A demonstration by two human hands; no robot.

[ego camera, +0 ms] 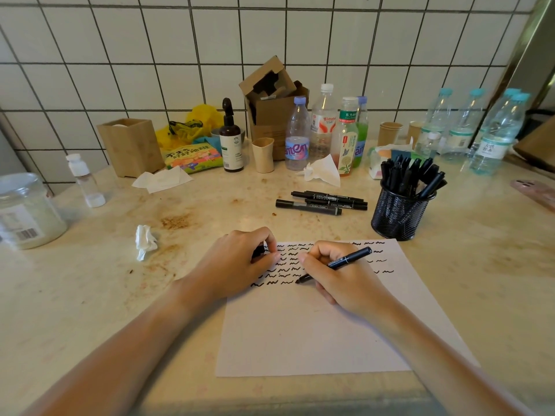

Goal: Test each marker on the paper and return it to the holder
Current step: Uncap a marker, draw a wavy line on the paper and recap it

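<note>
Marker in right hand, fingers wrapped round the barrel, tip down on the paper at the end of the lowest row of squiggles. Left hand pinches a small dark piece, likely the cap, and rests on the sheet's upper left edge. Several rows of test marks already fill the top; judging by that, many pens are done. Mesh holder beyond the paper's far right corner is full of black markers. Three loose markers lie on the counter just left of it; tested or not, cannot tell. The hands cover parts of the rows, so no count is possible.
</note>
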